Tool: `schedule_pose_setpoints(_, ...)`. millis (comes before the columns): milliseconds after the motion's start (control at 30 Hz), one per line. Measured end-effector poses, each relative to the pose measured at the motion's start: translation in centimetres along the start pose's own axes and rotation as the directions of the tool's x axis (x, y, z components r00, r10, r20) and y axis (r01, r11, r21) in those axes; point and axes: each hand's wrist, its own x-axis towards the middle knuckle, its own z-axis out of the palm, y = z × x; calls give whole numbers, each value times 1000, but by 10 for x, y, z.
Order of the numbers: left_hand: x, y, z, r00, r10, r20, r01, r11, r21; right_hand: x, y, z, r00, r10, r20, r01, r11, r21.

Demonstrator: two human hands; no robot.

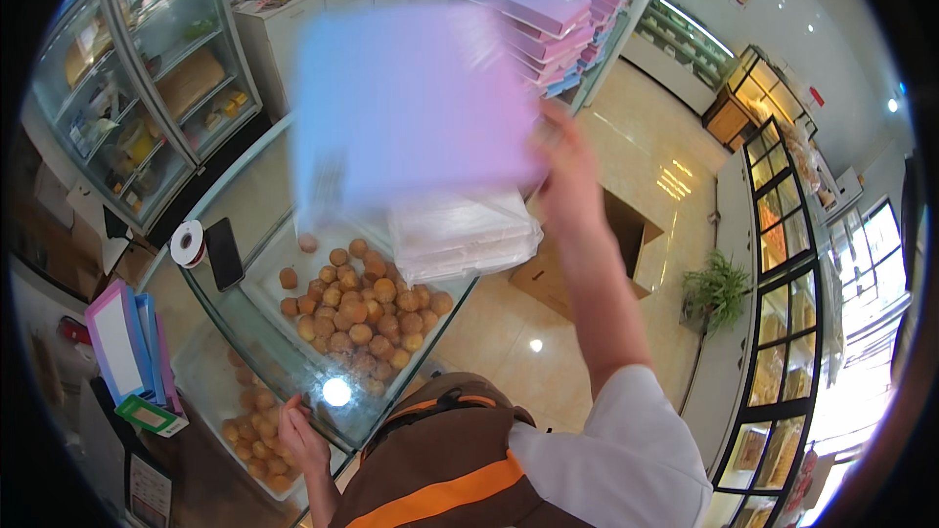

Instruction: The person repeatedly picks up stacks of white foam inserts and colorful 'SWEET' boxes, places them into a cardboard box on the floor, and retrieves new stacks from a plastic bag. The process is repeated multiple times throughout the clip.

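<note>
My right hand (568,169) grips the right edge of a flat blue-to-purple cardboard box (418,103), blurred and raised over the glass display counter (271,337). Below it, partly covered by the box, lies a stack of clear-plastic-wrapped white packages (469,238). Round golden-brown pastries (359,312) are heaped on a white tray, seen through the glass. At the counter's near edge is my left hand (302,434), fingers curled; whether anything is between them cannot be made out. More round pastries (260,429) show beside that hand.
Similar boxes (521,0) are stacked at the back. A black phone (224,253) and a ribbon spool (188,243) rest on the glass. An opened carton (543,282) stands on the floor to the right. Left is a glass-door refrigerator (147,73); right, display shelves (777,330) and a plant (711,293).
</note>
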Motion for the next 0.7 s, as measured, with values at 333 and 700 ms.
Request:
schedule_pose_setpoints(333, 1, 5, 4, 988, 146, -49, -139, 982, 127, 223, -53, -50, 849, -150, -506, -99, 896, -432)
schedule_pose_setpoints(700, 19, 37, 23, 997, 75, -22, -69, 979, 190, -68, 114, -66, 956, -33, 292, 284, 359, -889)
